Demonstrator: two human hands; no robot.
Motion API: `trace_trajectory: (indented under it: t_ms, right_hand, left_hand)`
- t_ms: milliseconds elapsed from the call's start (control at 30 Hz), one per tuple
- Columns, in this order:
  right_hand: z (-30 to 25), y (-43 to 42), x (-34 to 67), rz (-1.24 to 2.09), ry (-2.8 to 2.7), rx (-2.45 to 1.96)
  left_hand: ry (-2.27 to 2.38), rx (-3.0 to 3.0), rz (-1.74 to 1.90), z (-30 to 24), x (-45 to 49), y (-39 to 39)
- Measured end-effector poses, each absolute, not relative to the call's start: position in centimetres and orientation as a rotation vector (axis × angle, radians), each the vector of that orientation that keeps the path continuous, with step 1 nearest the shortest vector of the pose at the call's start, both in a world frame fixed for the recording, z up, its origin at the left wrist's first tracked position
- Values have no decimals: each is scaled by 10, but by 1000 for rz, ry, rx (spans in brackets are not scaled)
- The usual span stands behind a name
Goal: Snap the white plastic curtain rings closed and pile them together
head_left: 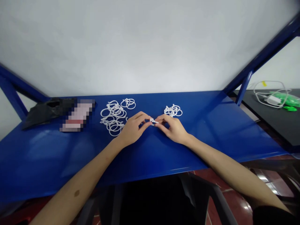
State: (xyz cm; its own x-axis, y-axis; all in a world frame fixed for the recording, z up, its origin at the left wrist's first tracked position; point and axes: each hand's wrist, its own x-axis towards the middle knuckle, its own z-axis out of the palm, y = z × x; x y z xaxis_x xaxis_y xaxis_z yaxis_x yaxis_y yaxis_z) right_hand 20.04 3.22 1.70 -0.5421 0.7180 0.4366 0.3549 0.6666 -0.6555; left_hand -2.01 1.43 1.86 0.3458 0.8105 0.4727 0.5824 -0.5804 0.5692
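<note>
A small white plastic ring [153, 121] is pinched between my two hands, seen nearly edge-on. My left hand [134, 127] grips its left end between thumb and fingertips. From the other side my right hand [173, 127] has thumb and forefinger closed on it. Just left of my left hand lies a loose pile of white plastic rings [113, 117] with small knobs or eyelets, looking like curtain rings. A smaller group of rings [128, 103] sits behind that pile. Beyond my right hand is another small heap of the same rings [172, 110].
All this lies on a blue table [150, 156] against a white wall [145, 47]. At left are a black plastic bag [42, 114] and a blurred-out flat pink item [78, 115]. A black surface [269, 117] at right bears a white cable [269, 97] and green plastic [289, 100].
</note>
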Motion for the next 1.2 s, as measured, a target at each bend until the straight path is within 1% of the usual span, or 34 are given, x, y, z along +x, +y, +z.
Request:
trace_trajectory:
  t_ms: [733,967,1200]
  right_hand:
    - [18,31,200,669,-2179,-801]
    - [11,28,201,476,-2230,-731]
    - [8,21,202,356,-2323,-712]
  left_hand:
    - [1230,2309,1023,22,-20,15]
    - [1297,2135,1221,11,-2,4]
    - [1373,2160,1353,6,8,-7]
